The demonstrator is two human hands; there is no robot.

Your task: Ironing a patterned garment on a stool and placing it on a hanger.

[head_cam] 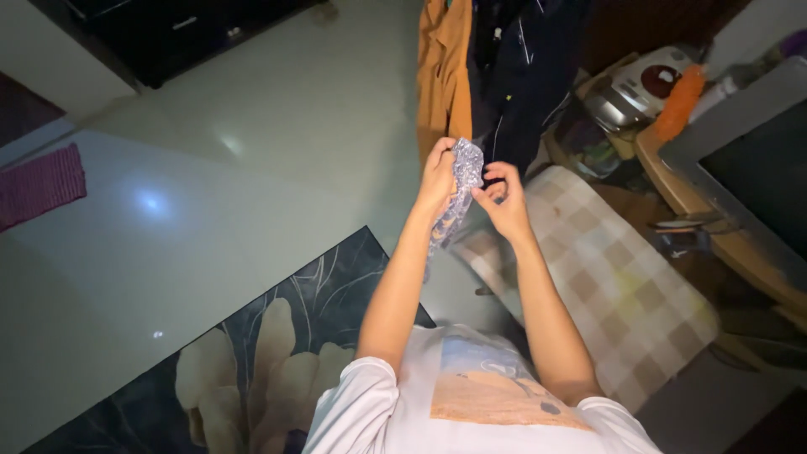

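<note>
Crinkled patterned cloth (461, 189) between fingers (486, 195).

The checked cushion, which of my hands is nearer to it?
Right. The right hand is just above the upper edge of the checked cushion; the left hand is farther left, gripping the crumpled cloth.

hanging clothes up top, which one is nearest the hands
The dark garment, hanging right above the right hand. The orange garment hangs further left, beyond the left hand.
</note>
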